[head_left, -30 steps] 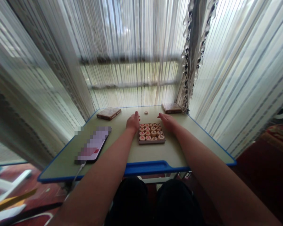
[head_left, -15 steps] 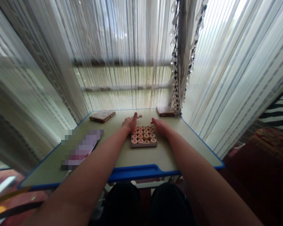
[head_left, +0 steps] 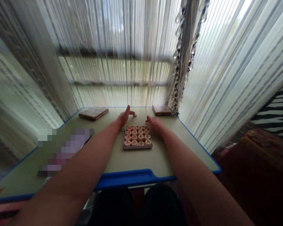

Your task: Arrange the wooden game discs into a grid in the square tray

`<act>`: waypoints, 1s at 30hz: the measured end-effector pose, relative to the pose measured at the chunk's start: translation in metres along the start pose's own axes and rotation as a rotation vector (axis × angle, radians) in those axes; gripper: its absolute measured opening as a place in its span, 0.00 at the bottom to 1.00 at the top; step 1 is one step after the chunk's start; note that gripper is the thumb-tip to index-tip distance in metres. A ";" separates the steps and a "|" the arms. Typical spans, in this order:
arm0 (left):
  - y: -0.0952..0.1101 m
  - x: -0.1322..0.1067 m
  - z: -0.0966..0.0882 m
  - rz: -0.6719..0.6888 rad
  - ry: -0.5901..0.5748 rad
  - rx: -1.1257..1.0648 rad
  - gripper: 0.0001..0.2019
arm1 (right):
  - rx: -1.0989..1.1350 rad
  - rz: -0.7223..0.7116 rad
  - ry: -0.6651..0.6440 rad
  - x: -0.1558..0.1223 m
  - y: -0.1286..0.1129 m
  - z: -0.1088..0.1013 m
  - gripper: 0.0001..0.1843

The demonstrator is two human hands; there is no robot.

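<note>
A shallow box (head_left: 137, 147) of round wooden Chinese chess pieces (head_left: 134, 137) lies in the middle of the table, red characters on the left and dark ones on the right. Beyond it my left hand (head_left: 124, 118) has its thumb raised and a finger stretched to a single loose piece (head_left: 135, 115); the fingertip appears to touch it without gripping. My right hand (head_left: 155, 124) rests by the box's far right corner, fingers loosely extended and holding nothing visible. Part of its fingers is hidden from this angle.
On the pale table (head_left: 132, 161) with a blue rim, one flat box (head_left: 93, 113) lies far left and another (head_left: 162, 110) far right. A blurred-out flat purple item (head_left: 68, 150) lies left of my forearm. String curtains (head_left: 122, 75) hang behind.
My left hand's finger has reached out to the loose piece, with the thumb held up. The view has shifted slightly, and the box of pieces shows more fully. My right hand stays beside the box.
</note>
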State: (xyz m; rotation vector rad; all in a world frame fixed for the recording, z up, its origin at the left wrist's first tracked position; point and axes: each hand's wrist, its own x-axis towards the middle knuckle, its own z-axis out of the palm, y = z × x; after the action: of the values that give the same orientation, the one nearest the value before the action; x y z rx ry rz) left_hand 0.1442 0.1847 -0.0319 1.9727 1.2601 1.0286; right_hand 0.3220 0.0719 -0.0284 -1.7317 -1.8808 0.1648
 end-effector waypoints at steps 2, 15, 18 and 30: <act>-0.002 -0.001 -0.003 0.034 -0.039 -0.017 0.22 | 0.001 0.000 -0.003 0.001 0.000 -0.001 0.31; -0.008 -0.001 -0.006 0.080 -0.032 0.439 0.16 | 0.047 0.030 -0.004 0.001 0.004 0.000 0.33; -0.007 -0.004 -0.007 0.071 -0.020 0.437 0.16 | 0.040 0.020 -0.004 0.001 0.005 0.001 0.33; 0.082 -0.054 -0.035 0.356 0.413 -0.127 0.12 | 0.246 0.142 0.009 0.005 0.009 0.000 0.30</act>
State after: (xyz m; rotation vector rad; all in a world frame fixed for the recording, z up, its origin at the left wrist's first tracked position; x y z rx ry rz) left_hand 0.1399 0.1053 0.0351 1.9905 1.0241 1.7170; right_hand 0.3304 0.0777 -0.0310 -1.6914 -1.6535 0.4245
